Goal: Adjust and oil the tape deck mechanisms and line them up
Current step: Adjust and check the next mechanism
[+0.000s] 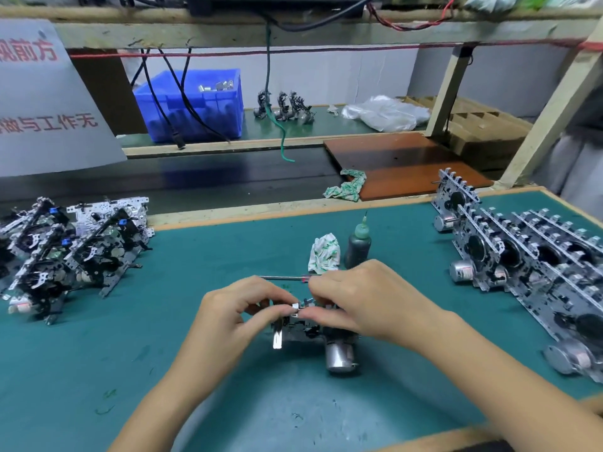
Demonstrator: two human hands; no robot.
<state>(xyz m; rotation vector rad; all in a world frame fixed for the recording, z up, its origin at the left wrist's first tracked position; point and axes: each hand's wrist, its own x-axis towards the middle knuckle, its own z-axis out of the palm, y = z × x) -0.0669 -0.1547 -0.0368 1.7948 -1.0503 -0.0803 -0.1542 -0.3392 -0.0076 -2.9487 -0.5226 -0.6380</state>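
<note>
A tape deck mechanism (337, 353) with a silver motor stands on the green mat (195, 256) in front of me. My left hand (235, 314) pinches a small metal part at its top. My right hand (359, 298) grips the mechanism's upper right side, fingers curled over it. A thin screwdriver (284, 277) lies on the mat just behind my hands. A dark oil bottle (358, 246) with a needle tip stands behind them. Several mechanisms (75, 252) are piled at the left. A row of mechanisms (528, 265) is lined up at the right.
A crumpled patterned cloth (323, 254) sits beside the oil bottle, another cloth (347, 185) near a brown board (404, 164). Behind the dark belt are a blue bin (192, 106), three more mechanisms (284, 106), a plastic bag (385, 112) and hanging cables.
</note>
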